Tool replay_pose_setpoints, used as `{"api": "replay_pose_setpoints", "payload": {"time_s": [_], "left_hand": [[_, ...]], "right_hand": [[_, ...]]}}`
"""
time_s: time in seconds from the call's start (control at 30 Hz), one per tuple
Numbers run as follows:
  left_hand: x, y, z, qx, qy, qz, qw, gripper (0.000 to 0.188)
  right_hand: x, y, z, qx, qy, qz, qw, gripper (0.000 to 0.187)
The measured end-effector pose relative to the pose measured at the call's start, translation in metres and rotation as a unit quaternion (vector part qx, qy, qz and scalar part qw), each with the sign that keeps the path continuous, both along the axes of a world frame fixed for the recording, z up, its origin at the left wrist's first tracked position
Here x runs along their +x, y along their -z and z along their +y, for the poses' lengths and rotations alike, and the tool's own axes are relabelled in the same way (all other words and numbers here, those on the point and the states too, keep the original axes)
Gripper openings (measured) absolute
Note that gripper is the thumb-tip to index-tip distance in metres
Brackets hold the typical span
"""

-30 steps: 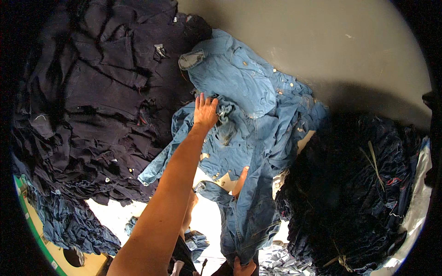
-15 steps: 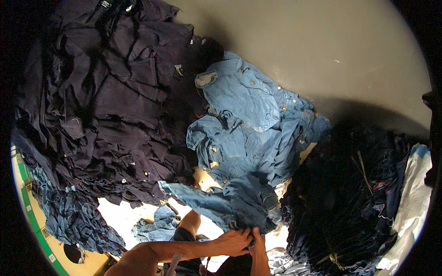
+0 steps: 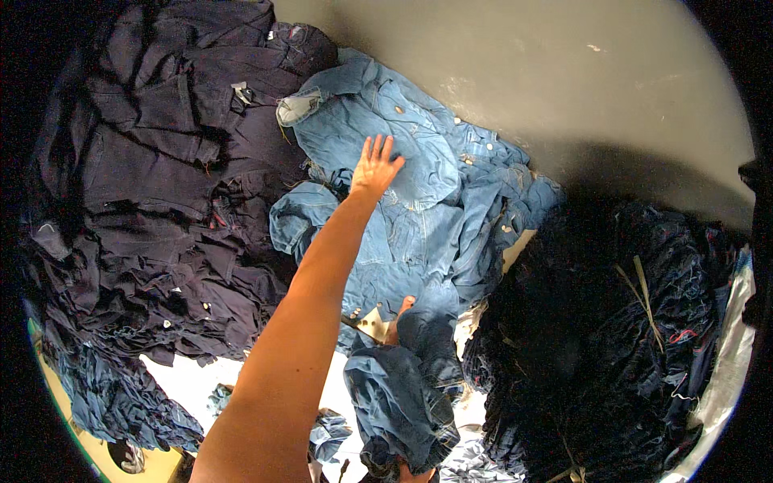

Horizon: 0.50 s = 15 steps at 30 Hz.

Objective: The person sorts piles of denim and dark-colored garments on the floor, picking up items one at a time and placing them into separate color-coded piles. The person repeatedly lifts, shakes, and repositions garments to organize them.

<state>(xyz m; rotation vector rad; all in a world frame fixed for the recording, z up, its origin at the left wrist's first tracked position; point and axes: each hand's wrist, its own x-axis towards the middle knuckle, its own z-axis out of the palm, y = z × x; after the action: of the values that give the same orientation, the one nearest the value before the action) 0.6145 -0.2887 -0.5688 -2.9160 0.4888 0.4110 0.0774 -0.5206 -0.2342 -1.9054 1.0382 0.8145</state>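
My left arm reaches up from the lower edge. My left hand (image 3: pixel 376 167) is open, fingers stretched out, over the upper garment of a heap of light blue denim garments (image 3: pixel 419 233); whether it presses on the cloth I cannot tell. An opening with a pale lining shows at that garment's upper left. At the bottom edge, only part of my right hand (image 3: pixel 414 475) shows, closed on the lower end of a crumpled blue denim garment (image 3: pixel 390 394). The garment's upper part runs up against the heap. A bare foot (image 3: pixel 397 318) partly shows beside it.
A large pile of dark garments (image 3: pixel 153 177) fills the left side. Black garments (image 3: pixel 580 346) with loose ties are piled at right, beside a white plastic sheet (image 3: pixel 729 354). More blue denim (image 3: pixel 121 394) lies at lower left. Grey floor (image 3: pixel 580 88) stretches across the upper right.
My left hand has left the garment's lower edge, where both hands were together, and stretched up to the light blue heap. The held garment has swung down towards me.
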Motion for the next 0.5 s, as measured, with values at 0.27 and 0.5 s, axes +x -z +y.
{"api": "replay_pose_setpoints", "payload": {"time_s": [0.27, 0.5], "left_hand": [[-0.159, -0.182, -0.051, -0.525, -0.161, 0.236, 0.801, 0.028], [-0.405, -0.422, -0.003, -0.572, -0.077, 0.342, 0.741, 0.041]], "right_hand": [[0.026, 0.015, 0.012, 0.059, 0.094, -0.099, 0.989, 0.063], [0.075, 0.028, 0.021, 0.379, 0.510, 0.057, 0.770, 0.051]]}}
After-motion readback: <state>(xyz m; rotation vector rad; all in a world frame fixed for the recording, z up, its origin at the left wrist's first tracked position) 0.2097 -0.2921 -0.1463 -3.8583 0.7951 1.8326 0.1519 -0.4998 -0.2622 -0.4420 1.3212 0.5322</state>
